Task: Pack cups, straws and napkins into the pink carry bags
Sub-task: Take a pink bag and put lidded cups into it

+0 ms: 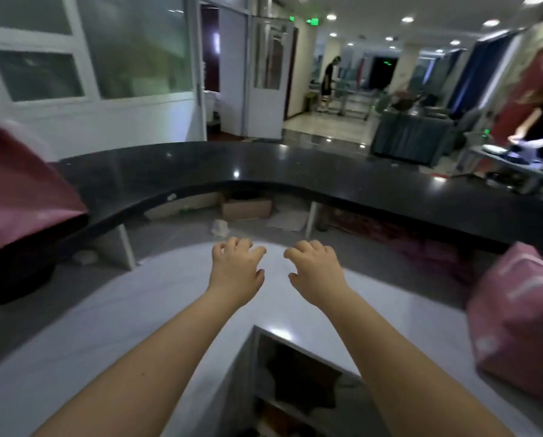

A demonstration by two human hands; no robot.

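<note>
Sitting far left at the end of the black counter (264,165): one pink carry bag (21,190). Left hand (235,272) and right hand (317,272) hover side by side over the white worktop (137,310), fingers loosely curled, holding nothing. Second pink carry bag (522,326) rests far right on the worktop.

Held left hand (237,269) and right hand (316,272) side by side, loosely curled, empty, near far edge of white worktop (137,310), pink carry bag (522,326) at its right edge
</note>
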